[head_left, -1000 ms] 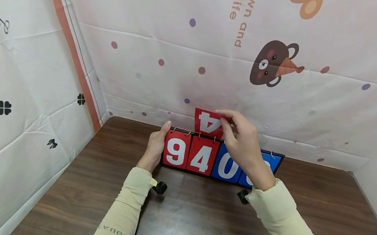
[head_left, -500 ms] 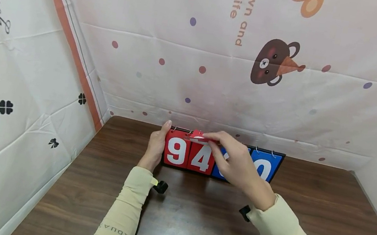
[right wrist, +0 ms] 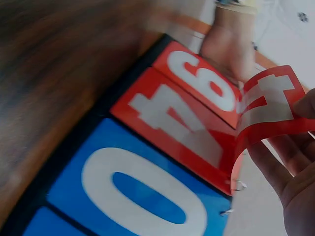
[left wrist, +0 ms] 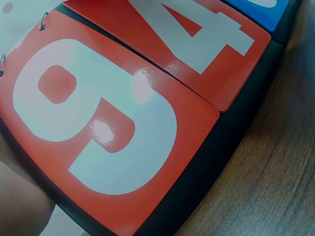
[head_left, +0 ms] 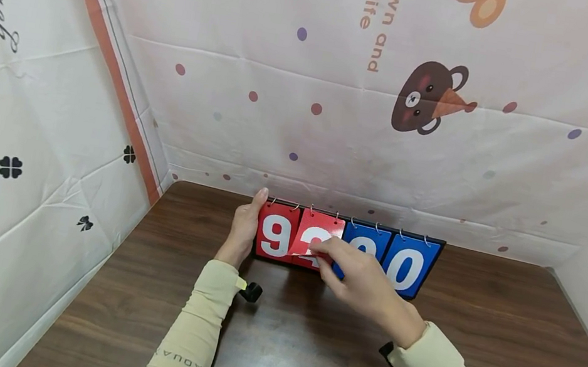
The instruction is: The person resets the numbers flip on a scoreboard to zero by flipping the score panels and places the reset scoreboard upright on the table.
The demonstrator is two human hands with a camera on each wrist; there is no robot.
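Observation:
A tabletop flip scoreboard [left wrist: 189, 182] with a black frame stands near the back of the table. My left hand [head_left: 242, 230] grips its left end, thumb up along the side edge. Leftmost is a red 9 card [head_left: 266, 246]. Beside it, my right hand [head_left: 364, 283] pinches the lower edge of a ringed red card [head_left: 334, 227], bending it over the red 4 card [right wrist: 177, 123]. In the right wrist view that pinched card is curled, with a white 4 on the side facing the camera. Two blue 0 cards hang on the right, one partly behind my right hand.
Metal rings [head_left: 377, 227] run along the scoreboard's top edge. Behind it hangs a printed cloth wall [head_left: 222, 128] with dots and a bear. The brown wooden table [head_left: 292, 348] extends toward me. A black strap-like piece [head_left: 251, 292] sits by my left wrist.
My right hand has brought the pinched red card from above the scoreboard forward and down over the 4 card. The rightmost blue 0 is now uncovered. My left hand stays put.

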